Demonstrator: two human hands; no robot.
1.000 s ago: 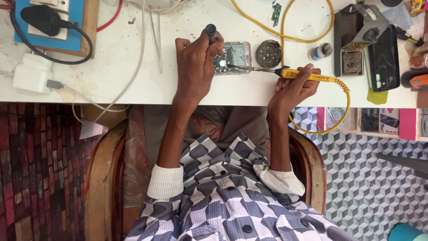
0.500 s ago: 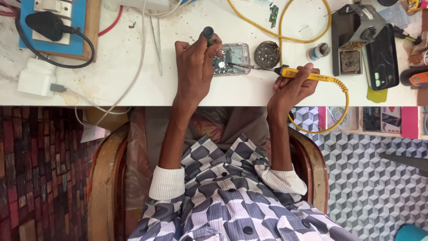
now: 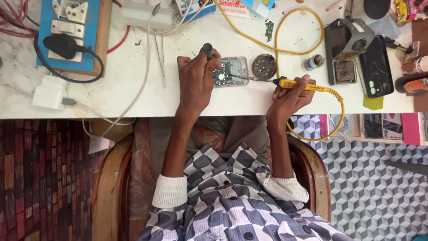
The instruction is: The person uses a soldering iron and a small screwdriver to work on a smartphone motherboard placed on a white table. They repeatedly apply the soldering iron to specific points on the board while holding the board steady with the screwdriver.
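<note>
Head view: two hands, left hand [image 3: 196,85] and right hand [image 3: 290,96], one soldering iron [image 3: 303,85], one opened phone [image 3: 231,71].

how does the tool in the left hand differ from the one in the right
The dark-tipped tool in the left hand stands upright and shows no cord; the yellow-handled soldering iron in the right hand lies almost flat, trailing a yellow cable. Both meet the opened phone.

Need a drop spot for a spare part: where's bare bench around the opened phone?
Free: white benchtop between the white adapter and the left hand, below the tweezers. Crowded: right of the soldering iron, with the iron stand and dark phone.
</note>
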